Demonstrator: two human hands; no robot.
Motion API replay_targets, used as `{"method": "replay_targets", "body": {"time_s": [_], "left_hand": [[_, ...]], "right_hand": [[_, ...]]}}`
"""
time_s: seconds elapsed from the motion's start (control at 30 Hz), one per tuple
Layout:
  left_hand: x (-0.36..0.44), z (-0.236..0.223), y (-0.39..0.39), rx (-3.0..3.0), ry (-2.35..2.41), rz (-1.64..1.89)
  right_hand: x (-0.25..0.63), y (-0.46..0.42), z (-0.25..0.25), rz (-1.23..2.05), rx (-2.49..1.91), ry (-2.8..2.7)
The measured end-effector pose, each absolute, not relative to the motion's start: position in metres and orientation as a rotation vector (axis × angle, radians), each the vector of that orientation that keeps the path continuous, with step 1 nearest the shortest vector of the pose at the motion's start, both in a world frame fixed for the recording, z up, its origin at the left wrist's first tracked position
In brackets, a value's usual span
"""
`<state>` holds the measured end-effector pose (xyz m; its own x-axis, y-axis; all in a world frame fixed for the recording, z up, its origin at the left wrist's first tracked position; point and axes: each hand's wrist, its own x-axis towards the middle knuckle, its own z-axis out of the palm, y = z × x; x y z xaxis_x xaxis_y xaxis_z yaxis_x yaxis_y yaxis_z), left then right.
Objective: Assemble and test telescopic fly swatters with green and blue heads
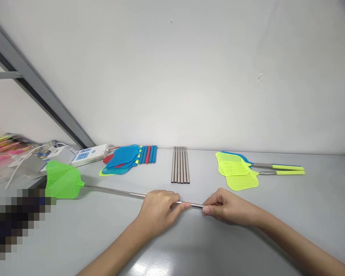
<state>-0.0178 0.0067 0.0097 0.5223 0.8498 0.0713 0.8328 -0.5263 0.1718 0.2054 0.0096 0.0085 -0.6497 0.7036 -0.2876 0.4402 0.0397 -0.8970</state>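
Observation:
A fly swatter (63, 180) with a green mesh head and an extended metal telescopic rod lies crosswise in front of me, its head at the left. My left hand (161, 209) is closed around the middle of the rod, thumb pointing right. At the rod's right end, my right hand (222, 207) pinches the tip between thumb and fingers. No coloured grip shows on that end; my right fingers hide the very tip. Behind my hands, several metal rods (180, 165) lie side by side on the grey table (109, 237).
Blue, red and yellow swatter heads (125, 156) are piled at back left beside blue and red grip sleeves (148, 154). Swatters with yellow heads and handles (241, 180) lie at the right, one blue underneath. A white power strip (89, 154) with cables stands left, near a metal frame post (43, 80).

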Motion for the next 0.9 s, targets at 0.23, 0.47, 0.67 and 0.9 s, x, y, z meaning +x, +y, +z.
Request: {"method": "replay_targets", "body": {"time_s": [0.23, 0.47, 0.67, 0.9], "left_hand": [[-0.0172, 0.0092, 0.0059, 2.642, 1.473, 0.233], [-0.0166, 0.0087, 0.0064, 2.658, 1.486, 0.249], [-0.0174, 0.0084, 0.008, 2.702, 1.48, 0.303], [-0.0166, 0.004, 0.0049, 2.751, 1.401, 0.341]], "right_hand": [[0.2055, 0.0079, 0.0111, 1.673, -1.26, -2.065], [0.2041, 0.0078, 0.0136, 1.66, -1.234, -2.06], [0.2031, 0.0089, 0.0107, 1.696, -1.205, -2.023], [0.205, 0.0044, 0.0165, 1.886, -1.168, -1.988]]}}
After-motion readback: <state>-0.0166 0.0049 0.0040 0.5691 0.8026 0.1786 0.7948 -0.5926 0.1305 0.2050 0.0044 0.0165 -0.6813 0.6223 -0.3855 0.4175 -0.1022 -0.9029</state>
